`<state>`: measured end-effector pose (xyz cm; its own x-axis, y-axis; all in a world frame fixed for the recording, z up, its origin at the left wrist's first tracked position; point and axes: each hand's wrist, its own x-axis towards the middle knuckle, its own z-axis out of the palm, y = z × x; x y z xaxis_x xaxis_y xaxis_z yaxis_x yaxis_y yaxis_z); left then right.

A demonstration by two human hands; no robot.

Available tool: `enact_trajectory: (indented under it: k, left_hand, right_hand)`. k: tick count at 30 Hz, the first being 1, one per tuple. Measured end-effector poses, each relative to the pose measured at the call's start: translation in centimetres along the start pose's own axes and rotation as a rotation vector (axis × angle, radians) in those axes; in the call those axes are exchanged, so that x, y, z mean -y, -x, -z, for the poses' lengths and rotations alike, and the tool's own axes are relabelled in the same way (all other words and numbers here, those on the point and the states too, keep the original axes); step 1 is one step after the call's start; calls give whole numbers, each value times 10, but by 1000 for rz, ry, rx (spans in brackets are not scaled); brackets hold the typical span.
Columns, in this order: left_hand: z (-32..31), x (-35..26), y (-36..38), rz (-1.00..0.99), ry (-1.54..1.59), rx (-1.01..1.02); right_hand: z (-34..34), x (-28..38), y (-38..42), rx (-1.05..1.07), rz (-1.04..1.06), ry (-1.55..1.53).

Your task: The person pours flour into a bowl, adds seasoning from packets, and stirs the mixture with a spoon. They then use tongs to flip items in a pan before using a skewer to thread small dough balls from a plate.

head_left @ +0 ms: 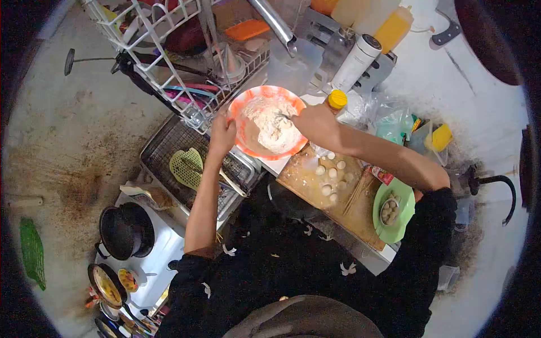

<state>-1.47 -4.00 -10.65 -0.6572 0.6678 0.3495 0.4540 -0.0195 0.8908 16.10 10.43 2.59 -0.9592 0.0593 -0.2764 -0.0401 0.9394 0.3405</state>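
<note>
An orange-and-white bowl (pixel 248 147) of pale flour mixture sits near the sink. My left hand (pixel 222 135) grips its left rim. My right hand (pixel 313 121) reaches over the right rim and is closed on a metal utensil (pixel 283 117) whose end is in the mixture. Just below the bowl lies a wooden cutting board (pixel 307 180) with several small white dough balls (pixel 329 180) on it.
A white dish rack (pixel 169 50) stands at the back left, with a wire tray (pixel 169 146) holding a green spatula (pixel 186 167) below it. A green plate (pixel 403 219), a black pot (pixel 125 230), bottles (pixel 355 62) and a tap (pixel 276 22) surround the bowl.
</note>
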Motion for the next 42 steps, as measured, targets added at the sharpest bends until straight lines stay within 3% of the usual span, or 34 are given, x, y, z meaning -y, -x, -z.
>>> enact_trajectory:
  k: [3, 5, 8, 12, 14, 15, 17, 21, 23, 25, 30, 33, 36, 38, 39, 41, 42]
  left_hand:
    - [0, -18, 2, -75, 133, -3]
    - [1, -28, 3, -53, -10, -27]
    - [0, -14, 2, 9, -58, 39]
    - [10, -21, 1, -63, -49, 180]
    - [9, -15, 2, -24, 54, 198]
    - [8, -18, 4, -23, 59, 203]
    - [9, -29, 3, 50, 124, 192]
    - [8, -28, -2, 165, 285, 153]
    - [6, -19, -12, 127, 205, 174]
    - [1, -22, -16, 3, 253, 75]
    - [-1, -15, -22, 27, 18, 149]
    - [0, -30, -19, 42, 165, 173]
    - [-1, -28, -16, 18, 81, 133]
    - [-1, -27, -22, 12, 0, 145]
    - [-2, -30, -21, -3, 9, 127]
    - [-1, -30, -19, -14, 14, 117]
    - [1, -29, -22, -18, -37, 147]
  right_hand:
    - [-5, -1, 13, -6, -11, -102]
    - [-17, 0, 16, 1, 117, -387]
    - [-19, 9, 23, 7, 0, -471]
    - [16, 14, 37, 12, -131, -279]
    - [13, 10, 46, -311, -296, -267]
    - [5, 8, 50, -305, -301, -267]
    - [-18, 3, 56, -613, -141, -101]
    - [-32, 18, 78, -446, -265, -143]
    - [-29, 22, 82, -311, -371, -119]
    - [-37, 24, 81, -333, -392, -167]
    - [-30, 34, 87, -345, -463, -248]
    - [-23, 33, 82, -433, -399, -265]
    - [-22, 31, 79, -533, -478, -182]
    - [-36, 18, 69, -778, -303, -131]
    - [-32, 14, 64, -776, -304, -131]
    - [-20, 14, 50, -412, -383, -189]
    - [-19, 13, 45, -414, -385, -189]
